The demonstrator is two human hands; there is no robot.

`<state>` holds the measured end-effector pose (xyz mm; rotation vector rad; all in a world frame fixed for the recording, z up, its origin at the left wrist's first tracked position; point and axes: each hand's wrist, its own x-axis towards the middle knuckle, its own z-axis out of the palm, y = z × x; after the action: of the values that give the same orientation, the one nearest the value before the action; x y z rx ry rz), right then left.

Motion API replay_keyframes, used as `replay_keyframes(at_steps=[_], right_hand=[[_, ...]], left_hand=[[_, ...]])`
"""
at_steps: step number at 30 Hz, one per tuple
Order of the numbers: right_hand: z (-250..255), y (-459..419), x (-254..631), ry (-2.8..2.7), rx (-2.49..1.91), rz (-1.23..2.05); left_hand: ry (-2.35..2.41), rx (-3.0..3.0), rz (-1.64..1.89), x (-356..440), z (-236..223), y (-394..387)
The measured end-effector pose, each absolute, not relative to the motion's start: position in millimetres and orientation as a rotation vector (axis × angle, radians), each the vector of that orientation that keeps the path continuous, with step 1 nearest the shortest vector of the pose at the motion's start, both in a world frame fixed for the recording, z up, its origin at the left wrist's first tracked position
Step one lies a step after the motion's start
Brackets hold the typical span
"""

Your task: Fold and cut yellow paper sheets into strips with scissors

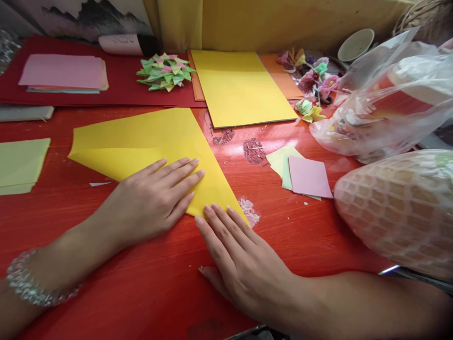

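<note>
On yellow paper point(155, 141), left hand point(157, 198) laid flat, right hand point(240, 259) outstretched

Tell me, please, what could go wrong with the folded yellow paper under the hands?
The left end of the folded yellow paper seems raised, while the left hand and right hand rest nearer its other end; the fold might set crooked. The pale patch by its right edge could perhaps mark it if it shifts. The small white scrap nearby might slip underneath.
</note>
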<state>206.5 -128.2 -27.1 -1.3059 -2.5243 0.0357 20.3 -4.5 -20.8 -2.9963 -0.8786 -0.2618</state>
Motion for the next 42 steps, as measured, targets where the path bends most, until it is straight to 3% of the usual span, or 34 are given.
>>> replay_keyframes(at_steps=[10, 17, 23, 31, 42], right_hand=[[-27.2, -131.3, 203.0, -2.481, -1.248, 0.089], [-17.1, -146.7, 228.9, -2.566, -1.239, 0.052], [-9.9, -167.0, 246.1, -2.566, -1.281, 0.137], [-11.5, -166.9, 248.6, -2.619, -1.265, 0.133], [-14.6, -173.3, 252.6, -2.494, -1.337, 0.056]], left_hand=[[-1.090, -2.934, -0.248, 41.7, -25.9, -32.1], [-1.321, -2.805, -0.256, -34.8, -34.8, -0.9], [-1.603, -2.616, -0.247, -64.3, -10.2, -6.2], [-0.839, -3.091, -0.213, 37.6, -14.8, -104.6], [-1.315, -2.502, 0.077, -111.9, -18.8, -26.5]])
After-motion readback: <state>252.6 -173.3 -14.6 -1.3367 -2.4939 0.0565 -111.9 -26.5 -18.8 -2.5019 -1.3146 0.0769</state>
